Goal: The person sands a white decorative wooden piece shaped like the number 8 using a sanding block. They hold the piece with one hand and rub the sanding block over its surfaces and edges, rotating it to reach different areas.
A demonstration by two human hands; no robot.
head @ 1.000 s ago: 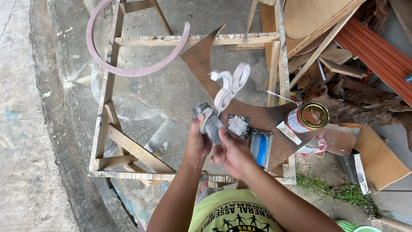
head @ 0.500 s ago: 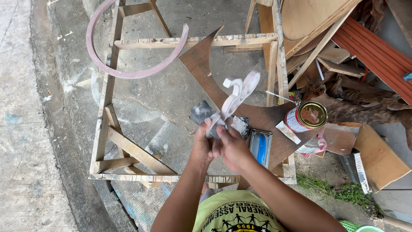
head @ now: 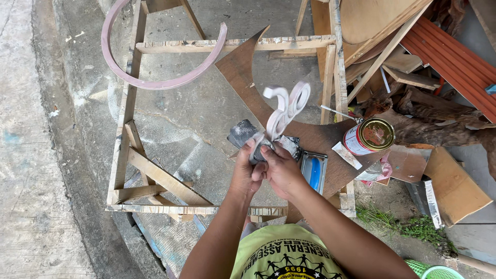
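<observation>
My left hand [head: 245, 168] and my right hand [head: 279, 167] are pressed together over a wooden frame. Between them they hold a pale, curly cut-out piece [head: 285, 106] by its lower end, and it stands up above my fingers. A folded sheet of grey sandpaper [head: 242, 133] is wrapped against that piece, under my left fingers. Which hand grips which thing more firmly is hard to tell.
A wooden frame [head: 165, 181] lies on concrete with a pink curved ring [head: 155, 82] across it. A brown pointed board [head: 243, 72], an open paint tin [head: 370, 136] with a brush, a blue-and-metal tool [head: 313, 173] and scrap boards [head: 444, 46] lie to the right.
The pale curly piece has been turned more upright between my hands. My hands have shifted slightly on it with the sandpaper; the rest has not moved.
</observation>
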